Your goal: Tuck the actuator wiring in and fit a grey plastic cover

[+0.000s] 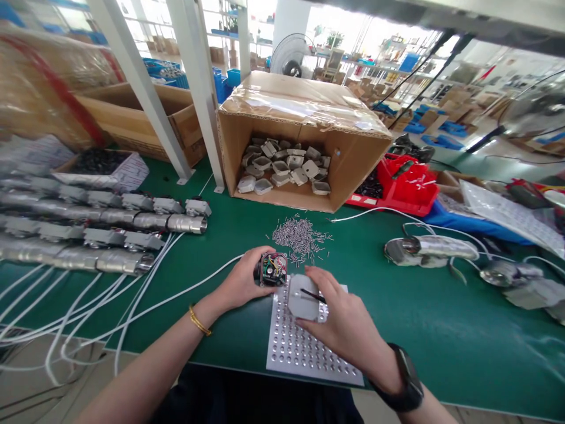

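My left hand (242, 281) grips a small open electrical housing (274, 270), with coloured wires and a circuit inside. A white cable (194, 288) runs from near this hand to the left. In my right hand (346, 315) is a grey octagonal cover (302, 297), with a thin black strip or stick lying across it; what the strip is I cannot tell. The cover is held just right of the housing, tilted and apart from its open face. Beneath both hands lies a pale sheet (289, 353) dotted with rows of shiny round pieces. Beyond them is a pile of small metal pins or screws (298, 235).
A cardboard box (304, 106) on its side holds many grey covers (282, 165). Rows of metal valve bodies with grey housings (101, 235) and white cables fill the left. At right are a red bin (410, 182) and more assembled units (430, 250). White posts (194, 70) rise behind.
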`<state>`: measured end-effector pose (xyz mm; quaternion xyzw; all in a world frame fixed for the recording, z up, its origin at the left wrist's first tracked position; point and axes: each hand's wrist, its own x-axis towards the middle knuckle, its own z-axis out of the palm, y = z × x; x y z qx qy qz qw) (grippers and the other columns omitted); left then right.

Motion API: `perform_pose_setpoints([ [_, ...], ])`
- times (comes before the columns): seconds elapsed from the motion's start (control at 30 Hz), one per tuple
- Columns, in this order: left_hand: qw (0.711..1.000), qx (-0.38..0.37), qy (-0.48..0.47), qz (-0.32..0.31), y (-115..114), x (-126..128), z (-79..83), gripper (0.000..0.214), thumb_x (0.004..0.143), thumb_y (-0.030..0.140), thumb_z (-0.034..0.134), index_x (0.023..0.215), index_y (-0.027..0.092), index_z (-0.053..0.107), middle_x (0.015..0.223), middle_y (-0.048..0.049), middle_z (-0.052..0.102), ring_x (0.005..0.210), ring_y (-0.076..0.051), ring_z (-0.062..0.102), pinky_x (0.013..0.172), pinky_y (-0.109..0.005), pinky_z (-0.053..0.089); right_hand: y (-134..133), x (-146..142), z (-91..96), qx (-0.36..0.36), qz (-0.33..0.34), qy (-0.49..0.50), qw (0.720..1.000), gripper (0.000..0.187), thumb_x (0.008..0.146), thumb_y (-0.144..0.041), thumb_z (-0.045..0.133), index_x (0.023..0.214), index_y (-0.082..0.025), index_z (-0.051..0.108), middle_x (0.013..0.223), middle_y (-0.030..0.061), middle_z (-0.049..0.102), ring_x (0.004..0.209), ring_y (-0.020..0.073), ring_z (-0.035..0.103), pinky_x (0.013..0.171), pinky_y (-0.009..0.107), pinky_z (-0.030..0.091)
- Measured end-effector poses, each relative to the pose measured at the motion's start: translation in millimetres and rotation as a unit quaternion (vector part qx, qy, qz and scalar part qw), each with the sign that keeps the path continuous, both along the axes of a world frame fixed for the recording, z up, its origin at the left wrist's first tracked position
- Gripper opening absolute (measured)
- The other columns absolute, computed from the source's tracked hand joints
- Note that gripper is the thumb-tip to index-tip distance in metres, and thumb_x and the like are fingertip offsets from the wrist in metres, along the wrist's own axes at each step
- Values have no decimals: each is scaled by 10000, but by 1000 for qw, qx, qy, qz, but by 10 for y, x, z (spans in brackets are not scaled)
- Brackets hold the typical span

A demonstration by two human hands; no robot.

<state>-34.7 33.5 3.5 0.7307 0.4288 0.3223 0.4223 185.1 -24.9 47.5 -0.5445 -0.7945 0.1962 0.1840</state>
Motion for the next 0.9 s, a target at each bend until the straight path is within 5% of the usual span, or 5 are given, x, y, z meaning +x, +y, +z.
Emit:
perform_pose_setpoints([
  [0.17, 1000, -3, 1, 7, -4, 4, 2, 690, 642, 227, 790, 1221, 228, 414, 1249, -84, 496, 1168, -277, 484, 1024, -458, 375, -169, 333, -307, -22, -43, 48, 998, 474, 774, -305, 627, 1212, -164, 514, 1290, 143, 501, 1037, 339, 572, 801, 497, 512],
  [0.23, 1000, 3, 0, 6, -9, 8, 6, 678, 649, 231, 787, 1217, 233, 417, 1238, -76, 499, 1157, -269, 491, 1022, -454, 380, -135, 386, -238, 22, -78, 234, 969, 234, 907, -348, 460, 967, -196, 629, 1094, 95, 607, 1030, 272, 570, 837, 423, 488],
  [0.33, 1000, 8, -4, 4, -11, 9, 8, 683, 653, 236, 787, 1223, 241, 411, 1238, -68, 499, 1155, -259, 493, 1016, -442, 388, -30, 348, -27, 38, -126, 428, 894, 507, 991, -389, 251, 721, -202, 637, 818, 55, 607, 882, 184, 584, 758, 304, 477],
  [0.5, 1000, 17, -1, 0, 2, 0, -1, 704, 645, 242, 799, 1229, 239, 405, 1238, -73, 499, 1153, -260, 491, 1008, -435, 393, 101, 32, 144, -137, -85, 478, 863, 422, 977, -452, 336, 906, -179, 650, 682, 44, 652, 592, 142, 614, 546, 248, 508],
  [0.9, 999, 52, -6, -8, 26, -24, -33, 704, 650, 284, 804, 1227, 257, 401, 1205, -50, 515, 1124, -243, 493, 990, -419, 384, 386, -210, 288, 31, 45, 307, 950, 87, 802, -162, 665, 873, -203, 693, 814, 22, 703, 725, 150, 655, 635, 238, 533],
])
